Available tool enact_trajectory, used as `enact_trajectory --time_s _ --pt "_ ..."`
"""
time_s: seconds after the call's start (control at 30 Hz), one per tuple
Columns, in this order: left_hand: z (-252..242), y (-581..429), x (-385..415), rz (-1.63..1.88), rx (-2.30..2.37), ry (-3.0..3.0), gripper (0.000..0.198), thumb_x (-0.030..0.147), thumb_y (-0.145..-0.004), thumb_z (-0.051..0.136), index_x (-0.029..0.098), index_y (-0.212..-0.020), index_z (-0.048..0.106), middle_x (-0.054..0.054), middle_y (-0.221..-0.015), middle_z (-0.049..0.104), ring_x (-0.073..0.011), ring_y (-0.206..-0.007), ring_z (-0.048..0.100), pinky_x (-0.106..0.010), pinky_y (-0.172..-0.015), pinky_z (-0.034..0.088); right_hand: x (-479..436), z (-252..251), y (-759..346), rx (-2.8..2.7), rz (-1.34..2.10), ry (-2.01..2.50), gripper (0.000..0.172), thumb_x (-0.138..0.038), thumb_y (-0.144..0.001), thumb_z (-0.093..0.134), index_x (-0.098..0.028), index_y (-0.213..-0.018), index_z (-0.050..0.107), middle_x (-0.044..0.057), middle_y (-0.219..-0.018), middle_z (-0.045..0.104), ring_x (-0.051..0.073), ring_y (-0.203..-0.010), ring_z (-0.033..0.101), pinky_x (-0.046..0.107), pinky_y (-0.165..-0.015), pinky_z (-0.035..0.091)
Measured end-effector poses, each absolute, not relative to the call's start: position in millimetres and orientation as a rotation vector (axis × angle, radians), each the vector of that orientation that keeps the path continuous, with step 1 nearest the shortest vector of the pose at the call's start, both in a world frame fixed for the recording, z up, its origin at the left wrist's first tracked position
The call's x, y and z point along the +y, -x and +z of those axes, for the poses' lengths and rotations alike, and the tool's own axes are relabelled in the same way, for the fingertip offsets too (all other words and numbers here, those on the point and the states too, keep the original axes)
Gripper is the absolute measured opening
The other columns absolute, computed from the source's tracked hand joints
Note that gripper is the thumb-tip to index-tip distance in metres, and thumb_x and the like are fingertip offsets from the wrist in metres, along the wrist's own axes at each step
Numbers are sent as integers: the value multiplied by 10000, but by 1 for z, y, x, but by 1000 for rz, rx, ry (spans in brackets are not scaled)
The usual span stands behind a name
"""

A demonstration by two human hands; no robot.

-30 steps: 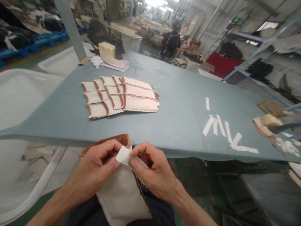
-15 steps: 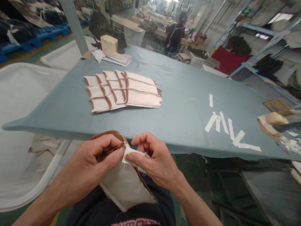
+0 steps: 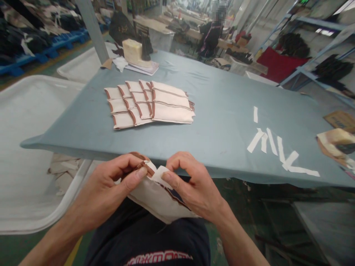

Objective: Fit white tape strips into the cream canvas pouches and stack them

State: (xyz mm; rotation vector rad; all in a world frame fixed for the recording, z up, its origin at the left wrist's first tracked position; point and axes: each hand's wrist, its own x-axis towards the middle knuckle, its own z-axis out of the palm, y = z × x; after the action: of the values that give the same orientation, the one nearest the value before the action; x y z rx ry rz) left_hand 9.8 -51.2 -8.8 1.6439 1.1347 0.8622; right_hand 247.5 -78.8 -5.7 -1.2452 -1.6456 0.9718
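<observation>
A cream fabric piece with brown edging [image 3: 156, 203] hangs over my lap at the table's near edge. My left hand [image 3: 111, 186] is closed on its brown-trimmed top edge, thumb against index finger. Between the thumb and fingers of my right hand [image 3: 195, 181] is a white strip [image 3: 158, 173], its end lying against the trimmed edge beside my left thumb. The far end of the strip is hidden by my right hand. Beyond my hands, several similar cream pieces with brown trim [image 3: 172, 111] lie overlapping on the blue-green tabletop [image 3: 222, 140].
Several loose white strips [image 3: 280, 147] lie toward the table's right side. A yellowish block [image 3: 132, 51] stands on papers at the far left corner. A white tub [image 3: 24, 147] with fabric pieces [image 3: 65, 171] is at left. Farther back is another person [image 3: 209, 38].
The white strip and my right hand have shifted slightly right, exposing more of the brown trim. The hanging fabric has swung up and to the right. The whole view has moved a little.
</observation>
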Motion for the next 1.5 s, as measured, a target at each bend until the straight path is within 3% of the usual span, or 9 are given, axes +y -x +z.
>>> enact_trajectory --time_s 0.1,0.23,0.3,0.4,0.53,0.8,1.03,1.3,1.5 --pt "-11 -9 -49 853 1150 -1577 303 517 -997 801 242 -905 891 -51 -980 909 -257 -856 824 -233 -719 629 -90 8 -250 -1554 1040 1233 280 -371 -1049 771 -239 -826 664 -4 -776 704 164 -731 610 293 -703 497" --pt "-13 -9 -49 805 1119 -1544 331 529 -1023 778 234 -969 918 -65 -1034 922 -265 -875 822 -260 -764 654 -111 29 -243 -1336 1464 1198 394 -546 -1063 808 -233 -856 686 -53 -650 600 108 -523 444 252 -471 325" --pt "-12 -10 -50 809 1106 -1561 331 520 -1032 762 237 -976 926 -61 -1027 921 -263 -879 817 -267 -794 659 -113 30 -235 -1369 1423 1209 388 -516 -1059 819 -236 -825 691 -53 -646 588 114 -543 449 262 -495 334" --pt "-12 -11 -51 845 1116 -1599 309 497 -1019 758 243 -963 925 -46 -1003 918 -259 -873 817 -252 -778 643 -102 17 -224 -1520 997 1274 289 -318 -1027 806 -239 -777 685 -30 -726 629 144 -667 508 305 -656 423" --pt "-14 -12 -51 863 1109 -1595 305 486 -1008 742 243 -960 920 -34 -986 917 -247 -839 817 -234 -729 623 -88 -1 -218 -1568 755 1321 312 -349 -1052 772 -261 -770 672 3 -749 639 195 -715 535 375 -753 470" --pt "-14 -13 -53 853 1132 -1597 311 497 -995 741 230 -912 877 -56 -997 903 -261 -863 807 -255 -752 635 -88 -1 -212 -1534 797 1417 241 -379 -1013 773 -242 -826 706 -48 -699 609 147 -642 482 324 -693 428" --pt "-22 -10 -53 914 1144 -1534 277 479 -960 802 232 -896 910 -58 -1053 915 -274 -944 824 -260 -832 648 -89 -7 -200 -1454 803 1435 238 -369 -975 716 -255 -789 621 -45 -710 576 151 -668 487 316 -695 429" --pt "-31 -3 -51 872 982 -1337 241 407 -975 846 195 -899 931 -38 -964 915 -197 -798 757 -221 -704 571 -86 -5 -200 -1401 1006 1435 213 -361 -885 723 -260 -753 589 -48 -697 591 137 -658 516 285 -651 441" --pt "-35 -5 -48 866 952 -1216 237 402 -895 901 179 -818 926 -52 -838 881 -189 -729 690 -234 -654 536 -85 -5 -203 -1353 1134 1403 180 -318 -858 732 -253 -751 604 -69 -657 595 112 -592 487 252 -569 405"
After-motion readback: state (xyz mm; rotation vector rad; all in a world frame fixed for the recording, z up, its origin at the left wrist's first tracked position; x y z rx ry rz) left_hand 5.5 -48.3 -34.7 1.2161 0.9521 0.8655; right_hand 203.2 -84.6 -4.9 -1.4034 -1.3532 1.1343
